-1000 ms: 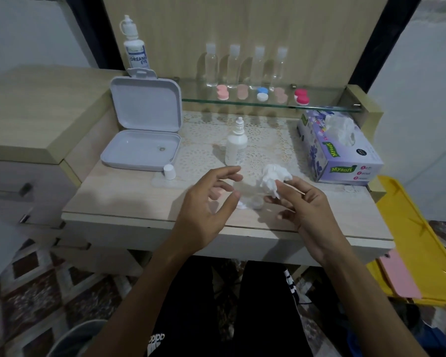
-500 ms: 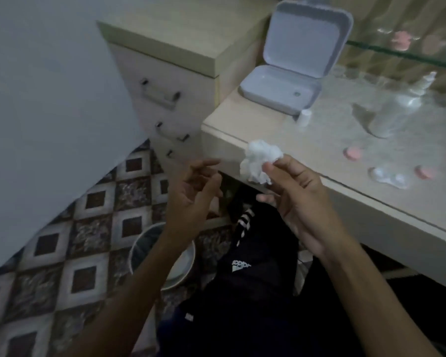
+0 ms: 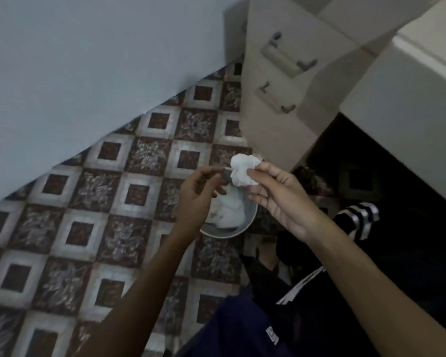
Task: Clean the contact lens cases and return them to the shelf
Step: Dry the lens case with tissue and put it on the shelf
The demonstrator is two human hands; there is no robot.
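Tissue wad [image 3: 242, 173] now above bin [image 3: 251, 215], desk gone

- The tissue [image 3: 242, 171] is white and scrunched into a bumpy ball. It is held up in the air, pinched at its right side by the fingertips of the right hand [image 3: 281, 199].
- It hangs right above the bin [image 3: 251, 217], a round grey tub on the floor with more white crumpled paper inside.
- No lens cases can be seen here.

Patterned tile floor [image 3: 129, 191], drawer cabinet [image 3: 276, 99]
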